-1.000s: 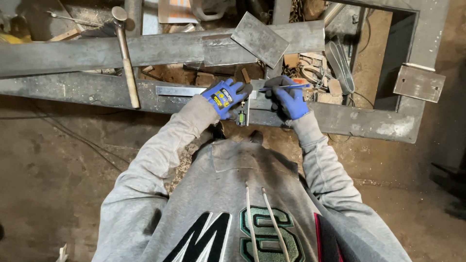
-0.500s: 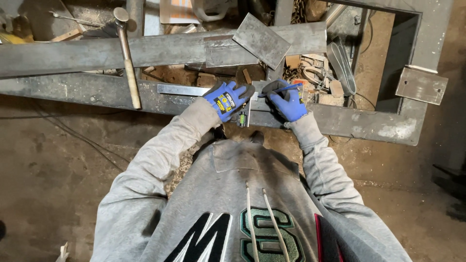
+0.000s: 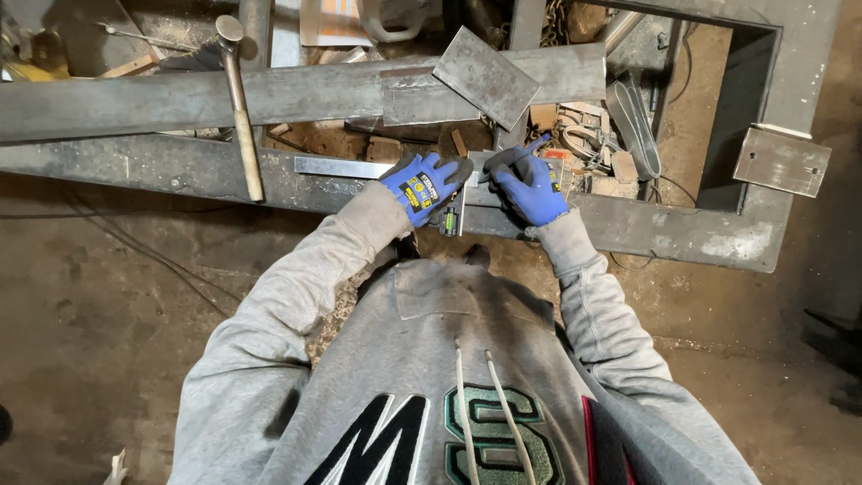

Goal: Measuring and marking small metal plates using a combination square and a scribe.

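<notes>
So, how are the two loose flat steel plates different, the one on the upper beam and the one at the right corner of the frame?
The plate on the upper beam is darker, lies turned at an angle like a diamond and overhangs the beam's edge. The plate at the right corner is paler, shows small holes and sits almost square to the frame. The beam plate looks somewhat bigger in the picture. Both are flat, roughly rectangular pieces of grey steel, and neither gloved hand touches them.

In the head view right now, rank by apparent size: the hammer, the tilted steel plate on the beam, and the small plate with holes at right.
1. Hammer, longest by far, though thin.
2. Tilted plate.
3. Holed plate, close to the tilted plate; it lies at a different height, so this ranking is unsure.
</notes>
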